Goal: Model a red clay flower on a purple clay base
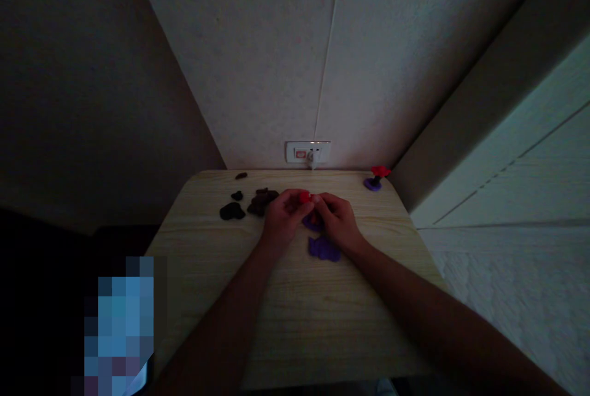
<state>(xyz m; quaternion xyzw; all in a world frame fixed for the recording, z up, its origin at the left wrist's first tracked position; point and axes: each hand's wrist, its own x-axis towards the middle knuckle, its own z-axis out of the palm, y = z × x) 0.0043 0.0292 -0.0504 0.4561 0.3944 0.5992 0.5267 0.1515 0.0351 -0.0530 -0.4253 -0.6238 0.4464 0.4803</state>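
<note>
Two hands, left and right, meet over the table; grip of both: fingertips closed on the red piece, held between them. Purple disc beneath, partly hidden by the right hand. Purple lump nearer the wearer. Brown lumps beside left hand. Red-topped model at far right corner.

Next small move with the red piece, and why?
I'd probably pinch the red piece lightly with the right fingertips: the left hand holds it, and the right hand already meets its edge. It looks compact, unlike the spread red top at the table's back right. Too dim to judge its exact shape.
</note>
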